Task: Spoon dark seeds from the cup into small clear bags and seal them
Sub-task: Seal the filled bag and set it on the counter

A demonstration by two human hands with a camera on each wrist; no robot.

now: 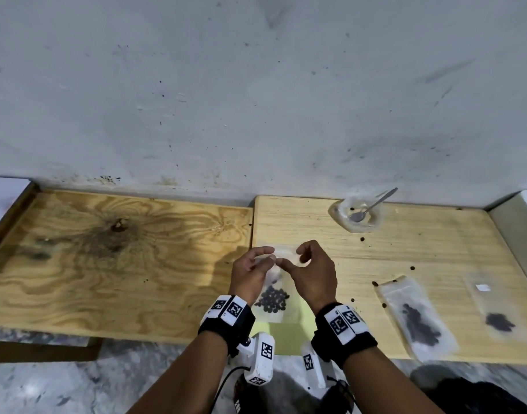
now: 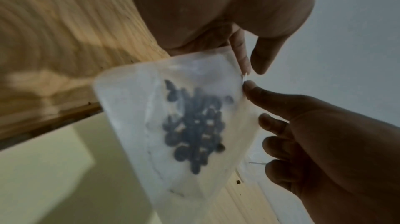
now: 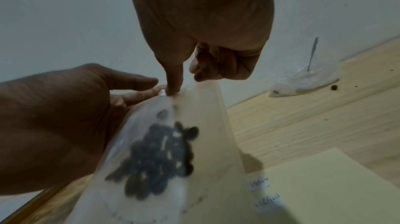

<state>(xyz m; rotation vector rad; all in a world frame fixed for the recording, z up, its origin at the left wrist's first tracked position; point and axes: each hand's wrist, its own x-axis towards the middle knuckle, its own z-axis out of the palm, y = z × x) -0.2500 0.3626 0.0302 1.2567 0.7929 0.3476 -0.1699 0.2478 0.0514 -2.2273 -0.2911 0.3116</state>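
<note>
A small clear bag [image 1: 271, 300] with a clump of dark seeds [image 2: 194, 125] in its lower half hangs just above the table's front edge. My left hand [image 1: 269, 254] pinches its top edge from the left, and my right hand [image 1: 290, 256] pinches it from the right. In the right wrist view, the right thumb [image 3: 173, 84] presses the bag's [image 3: 162, 150] top strip. The clear cup [image 1: 358, 215] stands at the back right with a metal spoon [image 1: 376, 204] leaning in it. Only a speck or two of seed shows inside it.
Two other seed bags [image 1: 417, 318] [image 1: 498, 319] lie flat on the light table [image 1: 435, 249] at the right. Loose seeds [image 1: 361, 239] are scattered there. A pale yellow sheet [image 3: 324, 185] with small written labels lies under the hands. A stained plywood board [image 1: 107, 264] fills the left.
</note>
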